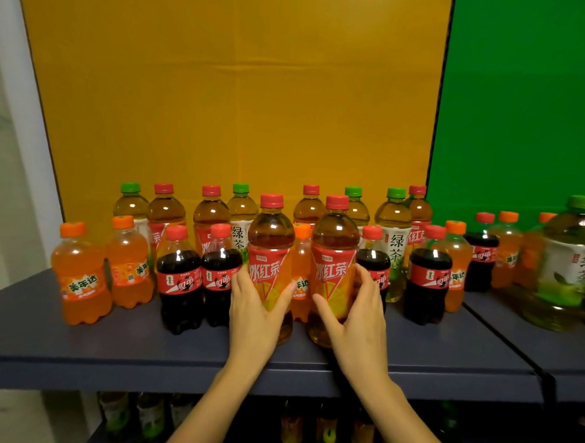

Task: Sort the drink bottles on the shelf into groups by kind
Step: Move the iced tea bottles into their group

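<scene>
Iced tea bottle (pixel 270 243), red-capped and upright, sits in the curled grasp of the left hand (pixel 255 306). The right hand (pixel 357 313) wraps a second iced tea bottle (pixel 333 246) alongside. Behind the gap between the hands stands an orange soda bottle (pixel 301 254), all on the dark shelf (pixel 81 346).

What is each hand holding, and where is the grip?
The left hand grips the left iced red tea bottle, the right hand the right iced red tea bottle; each grip wraps the lower body, over the label's bottom half.
</scene>
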